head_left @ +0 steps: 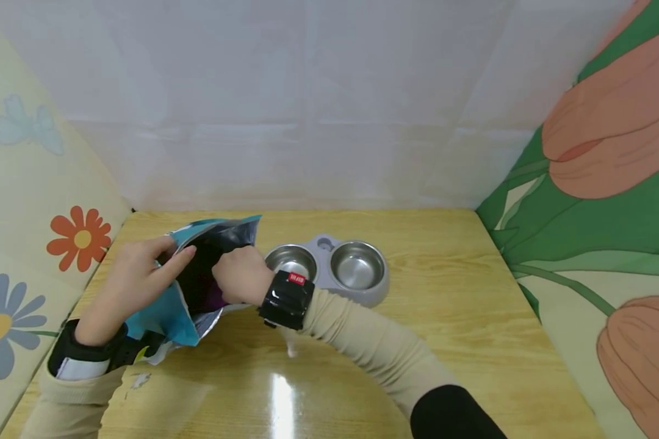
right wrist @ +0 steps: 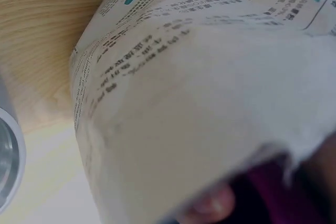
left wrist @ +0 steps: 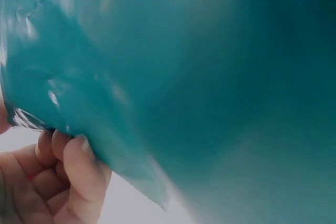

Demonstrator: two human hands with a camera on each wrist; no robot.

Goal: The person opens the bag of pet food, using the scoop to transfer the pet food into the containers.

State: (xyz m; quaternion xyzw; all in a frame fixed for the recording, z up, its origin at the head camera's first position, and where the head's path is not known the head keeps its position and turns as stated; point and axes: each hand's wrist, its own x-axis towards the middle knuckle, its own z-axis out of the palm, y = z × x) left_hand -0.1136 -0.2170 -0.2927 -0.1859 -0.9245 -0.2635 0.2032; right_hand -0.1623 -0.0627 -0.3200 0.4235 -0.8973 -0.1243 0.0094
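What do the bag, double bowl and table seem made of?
Bag: probably foil-lined plastic film; glossy blue face, silvery inside.
Double bowl: shiny, reflective cups, likely stainless steel, in a smooth grey holder, perhaps plastic.
Table: wood-grained, glossy with glare; wood or laminate.

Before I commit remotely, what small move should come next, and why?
Probably ease the right hand out of the glossy blue, silver-lined bag: it reaches into the mouth beside something purple, its grip hidden, while the left hand holds the rim open. A shiny round steel bowl nearby looks empty, and withdrawing should show what, if anything, that hand grips.
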